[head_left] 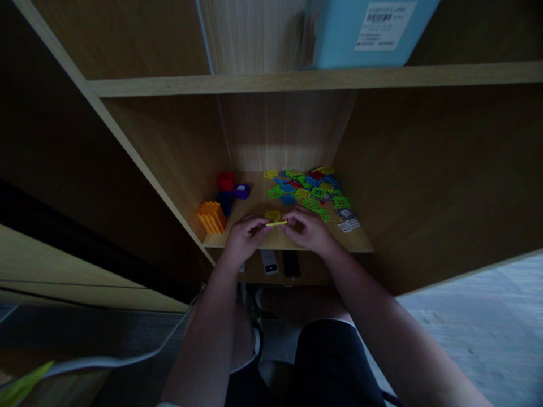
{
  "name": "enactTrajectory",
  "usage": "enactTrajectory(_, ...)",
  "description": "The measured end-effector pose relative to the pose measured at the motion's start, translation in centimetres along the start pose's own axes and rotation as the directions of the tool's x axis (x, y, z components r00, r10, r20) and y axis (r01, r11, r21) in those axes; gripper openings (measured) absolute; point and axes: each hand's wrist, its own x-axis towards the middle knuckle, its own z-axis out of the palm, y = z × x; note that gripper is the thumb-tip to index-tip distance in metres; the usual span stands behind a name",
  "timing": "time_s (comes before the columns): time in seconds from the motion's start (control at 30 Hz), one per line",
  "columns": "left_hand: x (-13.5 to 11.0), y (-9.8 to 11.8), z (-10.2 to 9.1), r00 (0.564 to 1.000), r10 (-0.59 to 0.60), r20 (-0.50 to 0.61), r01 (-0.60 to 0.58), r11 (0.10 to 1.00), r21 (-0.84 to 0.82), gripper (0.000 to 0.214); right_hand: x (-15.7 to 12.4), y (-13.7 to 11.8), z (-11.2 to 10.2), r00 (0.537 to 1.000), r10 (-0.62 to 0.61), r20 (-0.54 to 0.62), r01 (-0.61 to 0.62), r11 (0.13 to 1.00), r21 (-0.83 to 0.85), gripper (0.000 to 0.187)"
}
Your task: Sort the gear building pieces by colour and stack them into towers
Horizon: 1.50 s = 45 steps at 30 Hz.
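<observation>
Over the front edge of the shelf, my left hand (245, 236) and my right hand (309, 229) pinch opposite ends of a thin yellow plastic piece (276, 223), seen edge-on. Just behind it on the shelf lies another yellow toothed piece (272, 215). Back and to the right spreads a loose pile of flat toothed pieces (303, 192) in green, blue, yellow and red. At the left stand sorted stacks: an orange stack (211, 217), a red stack (226, 181), a dark blue stack (225, 203) and a purple stack (241, 191).
White and grey grid pieces (348, 225) lie at the shelf's right front. Above runs a wooden shelf board (297, 79) carrying a light blue box (335, 39). On the lower level lie a white device (268, 262) and a black phone-like slab (291, 263) with a cable.
</observation>
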Motion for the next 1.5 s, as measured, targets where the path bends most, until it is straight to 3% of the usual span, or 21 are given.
enactTrajectory(0.57, -0.13, 0.00, -0.22, 1.000, -0.024, -0.002, 0.024, 1.000, -0.009, 0.020, -0.08, 0.27, -0.02, 1.000, -0.006, 0.029, 0.005, 0.999, 0.034, 0.014)
enactTrajectory(0.8, -0.11, 0.02, -0.04, 1.000, 0.008, -0.023, -0.010, 0.997, -0.073, 0.013, -0.12, 0.44, 0.24, 0.997, 0.045, 0.063, -0.041, 0.998, -0.054, 0.021)
enactTrajectory(0.97, -0.06, 0.13, 0.00, 1.000, 0.003, -0.010, -0.004, 0.996, -0.093, 0.011, -0.32, 0.55, 0.40, 0.993, 0.095, 0.071, -0.094, 0.995, -0.028, 0.016)
enactTrajectory(1.5, -0.01, 0.23, -0.01, 1.000, 0.013, -0.006, -0.014, 0.994, -0.104, 0.013, -0.14, 0.20, 0.43, 0.993, 0.055, 0.108, -0.051, 0.998, -0.040, 0.008)
